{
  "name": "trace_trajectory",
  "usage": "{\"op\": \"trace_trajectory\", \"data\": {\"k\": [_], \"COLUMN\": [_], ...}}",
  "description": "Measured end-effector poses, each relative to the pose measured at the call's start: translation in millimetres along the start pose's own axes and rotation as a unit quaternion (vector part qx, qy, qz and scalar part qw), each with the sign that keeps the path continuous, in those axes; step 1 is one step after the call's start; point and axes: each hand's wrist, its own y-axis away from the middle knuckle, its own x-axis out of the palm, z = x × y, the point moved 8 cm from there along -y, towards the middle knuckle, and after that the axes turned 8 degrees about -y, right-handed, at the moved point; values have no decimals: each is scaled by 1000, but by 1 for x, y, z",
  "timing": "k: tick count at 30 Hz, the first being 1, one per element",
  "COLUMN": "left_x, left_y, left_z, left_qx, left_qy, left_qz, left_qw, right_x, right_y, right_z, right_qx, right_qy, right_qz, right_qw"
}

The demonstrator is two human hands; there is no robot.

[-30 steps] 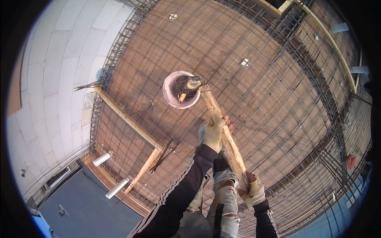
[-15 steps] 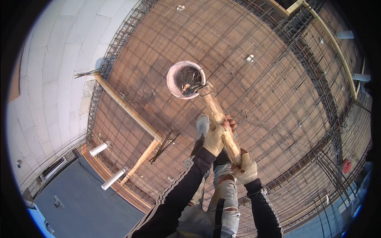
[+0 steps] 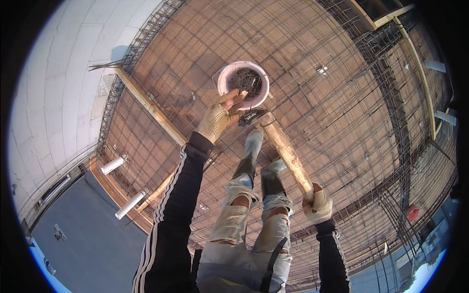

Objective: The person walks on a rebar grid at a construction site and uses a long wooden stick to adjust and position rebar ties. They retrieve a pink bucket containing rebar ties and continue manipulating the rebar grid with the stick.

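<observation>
My right hand (image 3: 318, 205), in a cream knit glove with bare fingertips, is closed round the lower end of a long wooden-handled tool (image 3: 288, 154). Its dark metal head (image 3: 253, 117) sits just on the near side of a pale pink bucket (image 3: 264, 93). A tangle of thin dark wire (image 3: 245, 80) fills the bucket. My left hand (image 3: 222, 115), gloved alike, is off the handle beside the bucket's near left rim. Its fingers are apart, reaching toward the rim and the tool's head, with nothing plainly held.
A rebar grid (image 3: 312, 112) over brown boards spreads round my boots (image 3: 253, 141). Left of me runs a timber plank (image 3: 151, 107) beside a pale block wall (image 3: 63, 88). White pipes (image 3: 129, 204) stick up at lower left. A timber-framed opening lies at upper right.
My left hand has let go of the handle and moved up and left toward the bucket. The right hand keeps its grip, and the tool's head now sits lower against the bucket's near side.
</observation>
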Motion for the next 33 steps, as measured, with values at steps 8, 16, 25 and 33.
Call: {"op": "trace_trajectory", "data": {"k": [8, 16, 25, 33], "left_x": [10, 0, 12, 7], "left_y": [-27, -58, -72, -86], "left_z": [-56, -71, -82, -70], "left_qx": [-46, -92, -130, -105], "left_qy": [-283, -443, -568, -611], "left_qz": [210, 276, 265, 233], "left_qw": [935, 848, 768, 749], "right_x": [7, 9, 13, 26], "right_y": [-29, -64, -77, -77], "right_z": [38, 58, 52, 39], "right_qx": [4, -13, 9, 17], "right_qy": [44, 58, 79, 63], "right_qz": [34, 39, 66, 59], "right_qw": [998, 998, 995, 996]}}
